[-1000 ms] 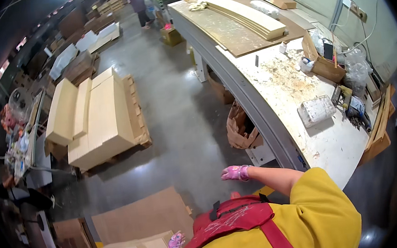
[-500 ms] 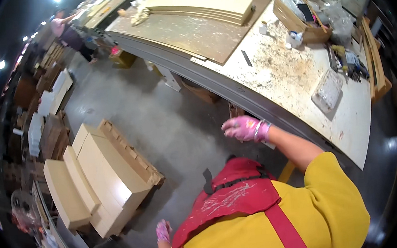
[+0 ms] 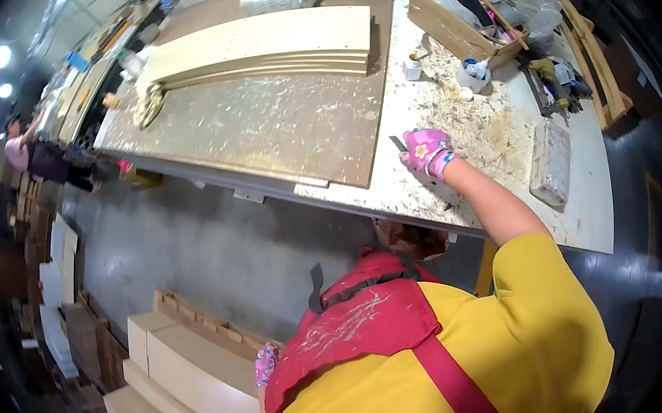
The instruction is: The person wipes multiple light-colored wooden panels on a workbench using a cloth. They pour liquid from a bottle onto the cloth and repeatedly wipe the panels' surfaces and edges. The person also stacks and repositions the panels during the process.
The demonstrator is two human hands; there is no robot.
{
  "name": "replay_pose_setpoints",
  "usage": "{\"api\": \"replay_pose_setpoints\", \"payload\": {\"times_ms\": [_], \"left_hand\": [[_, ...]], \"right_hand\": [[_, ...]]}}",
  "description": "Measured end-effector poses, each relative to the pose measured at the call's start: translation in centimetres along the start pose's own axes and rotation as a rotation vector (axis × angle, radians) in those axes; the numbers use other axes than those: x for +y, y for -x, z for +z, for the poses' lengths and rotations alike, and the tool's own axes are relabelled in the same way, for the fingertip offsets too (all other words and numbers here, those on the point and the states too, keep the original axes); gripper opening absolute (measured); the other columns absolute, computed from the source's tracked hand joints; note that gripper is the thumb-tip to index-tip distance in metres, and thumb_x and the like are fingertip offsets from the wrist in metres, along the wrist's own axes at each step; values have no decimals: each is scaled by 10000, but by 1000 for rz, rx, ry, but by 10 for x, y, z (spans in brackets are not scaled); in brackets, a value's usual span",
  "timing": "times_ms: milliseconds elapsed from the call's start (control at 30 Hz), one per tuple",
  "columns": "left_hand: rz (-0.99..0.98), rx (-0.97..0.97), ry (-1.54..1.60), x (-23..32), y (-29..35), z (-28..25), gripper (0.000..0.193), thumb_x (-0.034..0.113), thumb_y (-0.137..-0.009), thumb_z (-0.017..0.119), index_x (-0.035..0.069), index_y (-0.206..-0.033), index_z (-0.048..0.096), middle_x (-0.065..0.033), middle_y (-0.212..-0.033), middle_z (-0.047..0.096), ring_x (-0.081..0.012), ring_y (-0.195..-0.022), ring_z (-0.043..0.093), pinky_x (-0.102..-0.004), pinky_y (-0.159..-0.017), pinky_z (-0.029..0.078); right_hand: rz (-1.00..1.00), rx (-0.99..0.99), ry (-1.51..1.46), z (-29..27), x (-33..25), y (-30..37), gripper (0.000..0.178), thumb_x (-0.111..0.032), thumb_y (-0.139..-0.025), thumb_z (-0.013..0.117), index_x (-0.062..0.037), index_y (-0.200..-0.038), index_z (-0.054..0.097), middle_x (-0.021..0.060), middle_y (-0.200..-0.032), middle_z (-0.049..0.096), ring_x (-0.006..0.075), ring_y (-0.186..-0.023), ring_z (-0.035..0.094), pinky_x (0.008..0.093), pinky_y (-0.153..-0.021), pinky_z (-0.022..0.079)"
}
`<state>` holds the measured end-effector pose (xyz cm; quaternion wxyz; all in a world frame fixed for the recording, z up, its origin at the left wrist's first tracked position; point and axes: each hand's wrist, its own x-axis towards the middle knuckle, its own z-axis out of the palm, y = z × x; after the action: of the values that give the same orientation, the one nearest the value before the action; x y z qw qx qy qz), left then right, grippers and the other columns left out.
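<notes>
My right hand (image 3: 428, 152), in a pink flowered glove, is down on the white tabletop (image 3: 498, 206) with its fingers closed over a thin dark flat strip (image 3: 398, 143). One end of the strip sticks out past the fingers; the rest is hidden under them. My left hand (image 3: 265, 362), also gloved in pink, hangs low beside my red apron (image 3: 357, 315), over the floor side. Its fingers are too small and partly hidden to read. Left of my right hand lies a brown board (image 3: 276, 132) bearing a stack of long, pale curved panels (image 3: 275, 41).
Sawdust and dark crumbs cover the white top. To its right are a wrapped block (image 3: 551, 163), a power tool (image 3: 551, 80), a white cup (image 3: 473, 75) and a wooden box (image 3: 449, 24). Pale boards on a pallet (image 3: 195, 363) stand lower left; another person (image 3: 39, 151) works far left.
My right hand has reached forward from above the floor onto the tabletop and closed on the dark strip that lay there. My view has turned toward the bench.
</notes>
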<state>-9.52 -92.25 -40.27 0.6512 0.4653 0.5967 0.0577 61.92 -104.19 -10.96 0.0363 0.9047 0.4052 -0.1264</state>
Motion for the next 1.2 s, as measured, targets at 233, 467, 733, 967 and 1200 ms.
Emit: {"api": "replay_pose_setpoints", "payload": {"times_ms": [233, 467, 733, 967, 1200], "left_hand": [[402, 81, -44, 203, -74, -31, 347, 146, -984, 507, -14, -1291, 506, -113, -1127, 626, -208, -1016, 614, -298, -820, 493], [812, -179, -273, 533, -100, 123, 325, 103, -976, 516, -38, -1268, 540, -136, -1228, 612, -216, -1076, 620, -298, -938, 470], [1170, -827, -758, 628, -69, 368, 266, 201, -910, 609, 86, -1146, 649, -136, -1093, 669, -254, -1021, 634, -359, -890, 495], [1198, -792, -756, 639, -85, 583, 828, 236, -812, 736, 26, -1461, 266, -200, -1471, 338, -273, -1065, 614, -349, -895, 523], [1074, -783, -925, 635, -113, 643, 585, 260, -800, 729, 49, -1302, 517, -152, -1230, 602, -245, -1086, 615, -337, -913, 481]], "right_hand": [[119, -53, -61, 0, -2, -13, 246, -273, -834, 580, -83, -960, 671, 153, -897, 690, 328, -846, 673, 430, -774, 526], [610, 256, -620, -19, 30, -6, 339, -318, -842, 611, -59, -1058, 641, 177, -1007, 676, 305, -932, 644, 400, -860, 498], [638, 730, -858, -38, 92, -96, 489, -368, -863, 662, -66, -1238, 572, 138, -1129, 668, 246, -999, 629, 358, -875, 485], [535, 581, -816, -26, 111, -152, 378, -366, -854, 654, -69, -1087, 647, 184, -992, 682, 318, -916, 652, 410, -794, 501], [353, 506, -563, -67, 113, -143, 223, -283, -875, 585, -99, -971, 665, 179, -838, 667, 363, -820, 640, 442, -717, 496]]}}
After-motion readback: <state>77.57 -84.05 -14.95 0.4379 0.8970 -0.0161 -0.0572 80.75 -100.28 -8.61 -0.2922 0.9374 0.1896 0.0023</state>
